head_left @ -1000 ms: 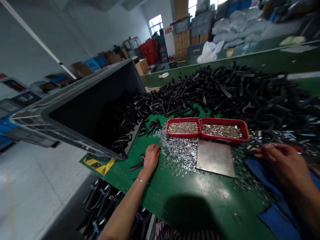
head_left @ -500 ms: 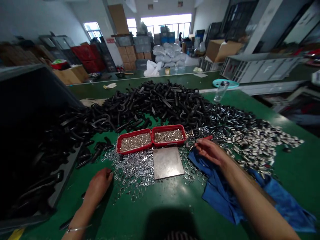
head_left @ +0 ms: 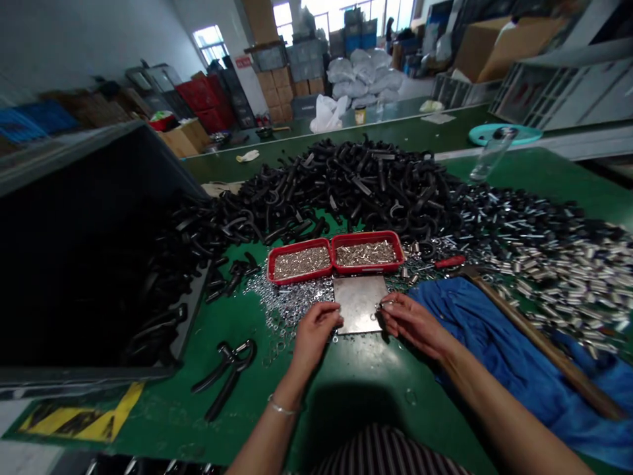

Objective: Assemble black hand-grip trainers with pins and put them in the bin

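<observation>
Pinching a small metal piece (head_left: 382, 305) in the right hand (head_left: 413, 323) at the right edge of the steel plate (head_left: 360, 303), while the left hand (head_left: 316, 336), curled with its grip hidden, rests at the plate's near-left corner beside the washers (head_left: 291, 305), near the red trays (head_left: 297, 276).

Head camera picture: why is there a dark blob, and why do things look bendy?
In the head view, a shadow lies on the green table below the left hand; the window glares white; things stretch and lean toward the edges, as through a wide lens.
</observation>
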A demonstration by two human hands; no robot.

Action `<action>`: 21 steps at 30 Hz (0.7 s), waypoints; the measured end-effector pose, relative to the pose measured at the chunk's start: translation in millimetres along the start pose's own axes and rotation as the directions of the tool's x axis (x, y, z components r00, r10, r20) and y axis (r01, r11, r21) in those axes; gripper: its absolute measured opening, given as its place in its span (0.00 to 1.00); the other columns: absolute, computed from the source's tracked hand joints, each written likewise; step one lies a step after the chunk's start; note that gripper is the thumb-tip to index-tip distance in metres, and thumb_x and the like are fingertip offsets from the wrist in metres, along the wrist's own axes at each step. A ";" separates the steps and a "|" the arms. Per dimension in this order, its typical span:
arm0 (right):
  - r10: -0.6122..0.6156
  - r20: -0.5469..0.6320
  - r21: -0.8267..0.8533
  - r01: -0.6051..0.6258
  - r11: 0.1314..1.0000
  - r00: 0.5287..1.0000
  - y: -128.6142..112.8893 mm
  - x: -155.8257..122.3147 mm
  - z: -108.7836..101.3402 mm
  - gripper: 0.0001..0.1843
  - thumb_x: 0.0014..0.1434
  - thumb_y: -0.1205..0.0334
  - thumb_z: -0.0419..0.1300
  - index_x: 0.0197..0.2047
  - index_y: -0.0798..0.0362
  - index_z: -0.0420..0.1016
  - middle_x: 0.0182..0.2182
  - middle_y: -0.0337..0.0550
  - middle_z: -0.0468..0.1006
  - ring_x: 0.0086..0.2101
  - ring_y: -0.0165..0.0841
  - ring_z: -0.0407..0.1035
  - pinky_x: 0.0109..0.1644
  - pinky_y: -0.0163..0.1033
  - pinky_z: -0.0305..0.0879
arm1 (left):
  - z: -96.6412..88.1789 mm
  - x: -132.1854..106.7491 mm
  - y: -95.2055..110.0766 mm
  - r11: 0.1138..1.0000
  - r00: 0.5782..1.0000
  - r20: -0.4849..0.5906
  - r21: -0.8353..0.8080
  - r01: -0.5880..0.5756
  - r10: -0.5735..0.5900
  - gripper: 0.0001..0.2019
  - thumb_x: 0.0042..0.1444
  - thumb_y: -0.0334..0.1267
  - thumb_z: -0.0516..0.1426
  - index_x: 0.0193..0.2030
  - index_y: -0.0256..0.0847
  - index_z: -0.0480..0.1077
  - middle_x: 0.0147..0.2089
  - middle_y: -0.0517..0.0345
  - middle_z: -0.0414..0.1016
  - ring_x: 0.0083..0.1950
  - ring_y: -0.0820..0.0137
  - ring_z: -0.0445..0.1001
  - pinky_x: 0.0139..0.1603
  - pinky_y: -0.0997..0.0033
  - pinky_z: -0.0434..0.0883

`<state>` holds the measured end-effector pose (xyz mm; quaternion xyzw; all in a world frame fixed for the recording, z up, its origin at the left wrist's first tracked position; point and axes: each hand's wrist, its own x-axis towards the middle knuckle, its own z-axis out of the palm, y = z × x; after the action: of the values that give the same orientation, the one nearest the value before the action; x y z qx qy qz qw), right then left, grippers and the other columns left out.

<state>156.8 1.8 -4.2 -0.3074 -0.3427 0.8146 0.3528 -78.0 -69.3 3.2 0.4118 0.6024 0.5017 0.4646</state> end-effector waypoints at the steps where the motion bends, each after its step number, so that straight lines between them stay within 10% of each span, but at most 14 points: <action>1: 0.013 0.025 -0.041 -0.012 0.999 1.000 2.6 1.0 3.9 0.13 0.57 0.57 0.69 0.41 0.52 0.72 0.26 0.34 0.70 0.25 0.26 0.62 0.28 0.33 0.62 | 16.4 4.1 -1.9 0.997 0.999 0.039 -0.070 0.020 -0.018 0.17 0.54 0.45 0.63 0.46 0.38 0.71 0.38 0.55 0.78 0.39 0.67 0.80 0.47 0.65 0.75; 6: 0.027 0.063 -0.119 -0.019 0.993 0.998 5.2 2.7 10.5 0.13 0.58 0.55 0.68 0.40 0.53 0.71 0.26 0.35 0.71 0.25 0.26 0.62 0.28 0.34 0.64 | 54.6 11.4 -2.8 0.966 0.983 0.170 -0.235 0.106 -0.067 0.17 0.53 0.46 0.65 0.44 0.36 0.73 0.34 0.54 0.79 0.37 0.68 0.80 0.44 0.67 0.76; 15: 0.239 0.054 0.045 -0.241 0.969 0.970 4.7 7.1 0.6 0.12 0.54 0.57 0.71 0.34 0.54 0.75 0.26 0.37 0.69 0.25 0.25 0.62 0.26 0.31 0.60 | 51.5 8.2 -7.6 0.936 0.966 0.243 -0.311 0.165 -0.090 0.18 0.54 0.47 0.65 0.44 0.34 0.74 0.33 0.51 0.79 0.35 0.67 0.80 0.45 0.63 0.76; 19: 0.178 -0.058 -0.039 -0.180 0.983 0.982 5.9 14.4 0.8 0.13 0.53 0.55 0.71 0.35 0.53 0.75 0.25 0.37 0.69 0.24 0.25 0.61 0.26 0.32 0.60 | 56.3 8.9 -13.9 0.986 0.976 0.147 0.014 -0.165 0.161 0.11 0.60 0.42 0.60 0.42 0.37 0.75 0.40 0.49 0.78 0.42 0.65 0.78 0.47 0.62 0.76; 21: 0.062 -0.097 -0.230 -0.083 0.970 0.993 1.2 19.8 3.4 0.16 0.55 0.51 0.70 0.40 0.51 0.74 0.23 0.36 0.70 0.23 0.28 0.63 0.28 0.34 0.63 | 56.0 9.3 -14.6 0.870 0.916 0.173 0.289 -0.399 0.362 0.09 0.64 0.39 0.56 0.45 0.39 0.75 0.44 0.49 0.77 0.49 0.64 0.76 0.53 0.61 0.73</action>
<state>142.8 15.5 -8.3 -0.3950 -0.4086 0.7666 0.2988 -26.0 -50.3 -16.2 0.6195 0.5549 0.4556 0.3174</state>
